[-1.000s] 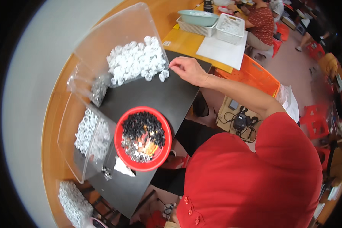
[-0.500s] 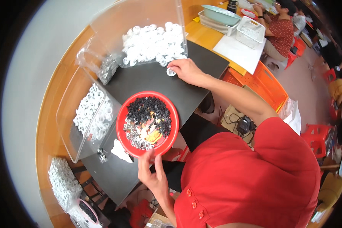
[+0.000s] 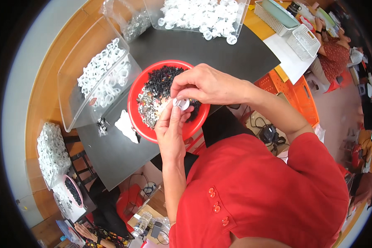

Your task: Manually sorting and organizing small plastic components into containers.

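Observation:
My left hand (image 3: 172, 131) and my right hand (image 3: 211, 84) meet above a red bowl (image 3: 133, 93). Between their fingertips is a small round white plastic piece (image 3: 183, 104). My left thumb and fingers pinch it from below, while the closed right fingertips touch its upper side; whether they hold a second small part I cannot make out. Inside the bowl lie many small black parts (image 3: 159, 79) and small silvery parts (image 3: 148, 112). The bowl stands near the edge of a dark table (image 3: 186, 47).
White ring-shaped pieces (image 3: 105, 76) fill a clear bin on the left. Round white pieces (image 3: 202, 16) lie in another clear bin at the back. A crumpled white tissue (image 3: 126, 127) is beside the bowl. An orange crate (image 3: 299, 97) stands right; a person (image 3: 335, 58) sits beyond.
My right hand has come from the back bin to above the bowl, bringing the round white piece. My left hand has risen to meet it and now pinches the piece. The view has shifted.

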A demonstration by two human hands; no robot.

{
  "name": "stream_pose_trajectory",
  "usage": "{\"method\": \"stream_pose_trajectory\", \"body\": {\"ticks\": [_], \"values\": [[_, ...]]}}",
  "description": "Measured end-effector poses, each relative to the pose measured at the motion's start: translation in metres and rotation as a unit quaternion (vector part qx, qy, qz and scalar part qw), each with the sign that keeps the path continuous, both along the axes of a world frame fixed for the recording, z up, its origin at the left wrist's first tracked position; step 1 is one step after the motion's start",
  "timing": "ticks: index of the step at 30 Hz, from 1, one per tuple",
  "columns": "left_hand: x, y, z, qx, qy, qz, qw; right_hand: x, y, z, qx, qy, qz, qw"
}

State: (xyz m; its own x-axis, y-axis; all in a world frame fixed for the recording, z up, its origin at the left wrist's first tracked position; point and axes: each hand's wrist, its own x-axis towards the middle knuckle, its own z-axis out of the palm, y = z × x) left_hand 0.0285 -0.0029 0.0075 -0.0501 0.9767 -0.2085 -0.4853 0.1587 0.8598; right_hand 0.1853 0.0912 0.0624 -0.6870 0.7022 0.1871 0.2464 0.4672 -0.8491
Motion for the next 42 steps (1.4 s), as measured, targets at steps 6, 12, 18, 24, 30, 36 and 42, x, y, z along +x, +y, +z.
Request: {"method": "stream_pose_trajectory", "body": {"ticks": [6, 12, 18, 24, 30, 36, 42], "values": [[-0.008, -0.013, 0.01, 0.024, -0.004, 0.059, 0.998, -0.018, 0.008, -0.012, 0.059, 0.068, 0.006, 0.996], [-0.037, -0.031, 0.003, 0.026, -0.008, 0.157, 0.987, -0.01, 0.029, -0.049, 0.13, -0.056, -0.064, 0.988], [-0.04, -0.04, -0.006, 0.008, -0.032, 0.182, 0.983, -0.03, 0.014, -0.061, 0.153, -0.1, -0.02, 0.983], [-0.04, -0.04, -0.004, 0.004, -0.026, 0.176, 0.984, -0.043, 0.007, -0.067, 0.275, -0.209, -0.015, 0.938], [-0.038, -0.039, -0.003, 0.015, -0.027, 0.178, 0.983, -0.062, 0.008, -0.067, 0.265, -0.2, -0.008, 0.943], [-0.04, -0.04, -0.001, 0.012, -0.015, 0.16, 0.987, -0.074, 0.009, -0.067, 0.254, -0.219, 0.022, 0.942], [-0.038, -0.033, 0.0, 0.009, 0.076, 0.158, 0.985, -0.068, 0.004, -0.043, -0.1, 0.069, 0.052, 0.991]]}}
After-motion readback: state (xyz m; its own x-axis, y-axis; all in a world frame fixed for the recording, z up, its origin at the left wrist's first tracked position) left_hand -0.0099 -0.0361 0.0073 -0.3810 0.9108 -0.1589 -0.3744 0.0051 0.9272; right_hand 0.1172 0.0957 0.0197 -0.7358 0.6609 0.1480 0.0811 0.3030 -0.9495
